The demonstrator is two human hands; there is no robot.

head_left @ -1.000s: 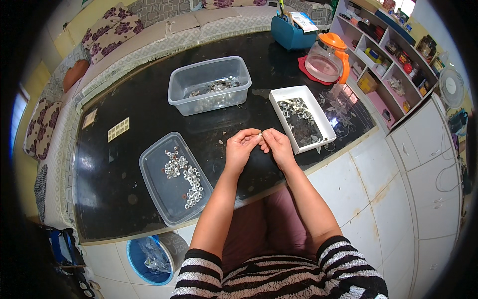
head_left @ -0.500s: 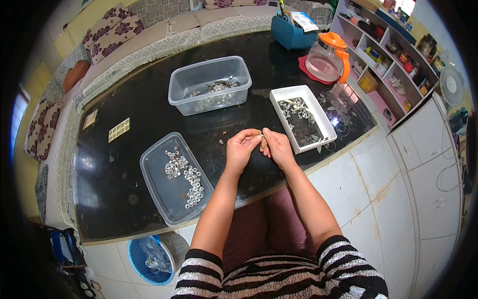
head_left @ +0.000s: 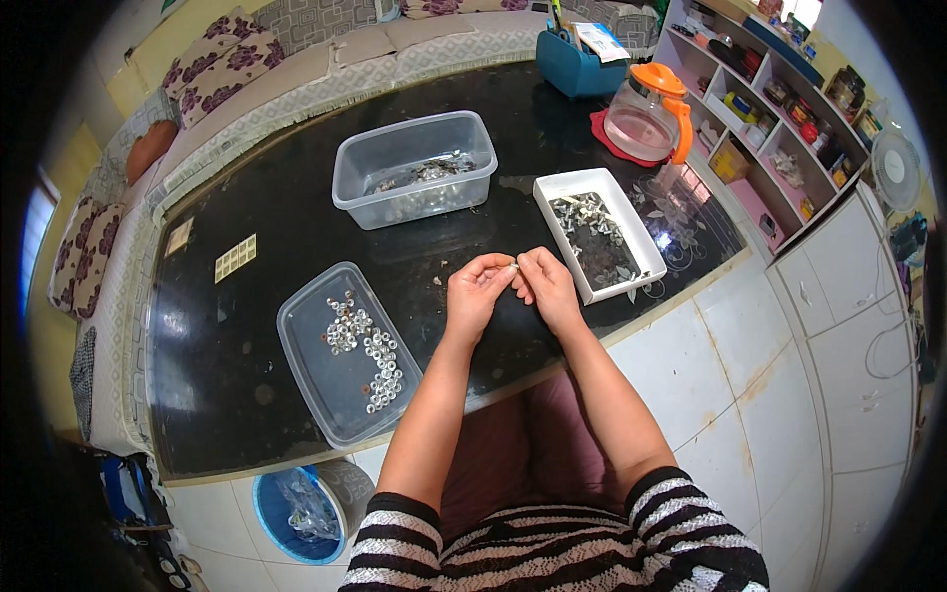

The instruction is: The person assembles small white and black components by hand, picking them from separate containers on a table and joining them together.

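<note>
My left hand and my right hand meet over the near part of the black table. Their thumbs and forefingers pinch one small shiny fastener between them; the fingertips cover most of it, so I cannot tell its exact kind. Right of my hands lies a white-walled tray with a loose pile of metal screws. To the left, a clear plastic lid carries many small silvery rings like nuts or washers, a few of them reddish. Beyond my hands stands a clear plastic tub with metal pieces inside.
On the black table stand a glass jug with an orange lid on a red mat and a teal holder, both far right. A label sheet lies at left. A blue-rimmed bin stands below the near edge.
My hands stay together on the small fastener, with only slight finger movement and a tiny shift up and left. The tray, lid and tub have not moved.
</note>
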